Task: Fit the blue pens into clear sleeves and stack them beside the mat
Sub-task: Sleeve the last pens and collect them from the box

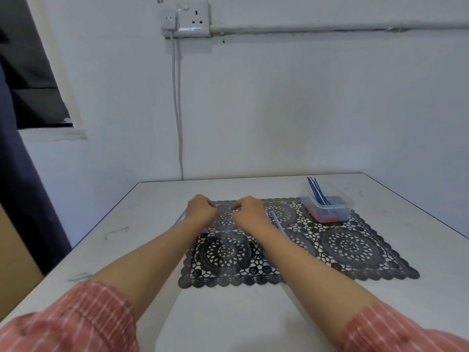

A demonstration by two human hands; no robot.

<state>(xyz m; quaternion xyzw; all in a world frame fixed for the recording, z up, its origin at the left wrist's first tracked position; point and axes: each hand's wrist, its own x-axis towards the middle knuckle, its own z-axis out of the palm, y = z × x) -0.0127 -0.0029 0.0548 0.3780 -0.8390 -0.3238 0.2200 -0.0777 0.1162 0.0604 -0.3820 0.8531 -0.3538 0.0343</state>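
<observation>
Head view looks down on a white tabletop (152, 224) where a black lace-patterned mat (355, 250) lies square to the viewer, right of centre. Both forearms reach in from the lower corners, each with a pink striped cuff (76, 318) at the frame's bottom edge. The left hand (201, 210) and the right hand (250, 213) hover close together over the mat's far left part, knuckles up and fingers curled under, with a narrow gap between them. Whether either fist grips anything cannot be told, as the fingertips are hidden. A thin blue pen (278, 223) shows just beside the right hand's outer edge, its long axis slanting from the upper left to the lower right across the mat; whether the hand holds it or it lies loose is unclear. At the mat's left edge, beside the left hand, a pale blue-and-clear strip (180, 218) slants from the upper right down to the lower left, mostly hidden by the wrist. On the mat's far right corner stands a clear plastic tub (330, 208) holding a bundle of blue pens (314, 190) that lean up and to the left, with red pieces (327, 219) at its bottom. On the wall at upper centre sits a white double socket (193, 17), from which a white cable (177, 110) drops behind the table.
</observation>
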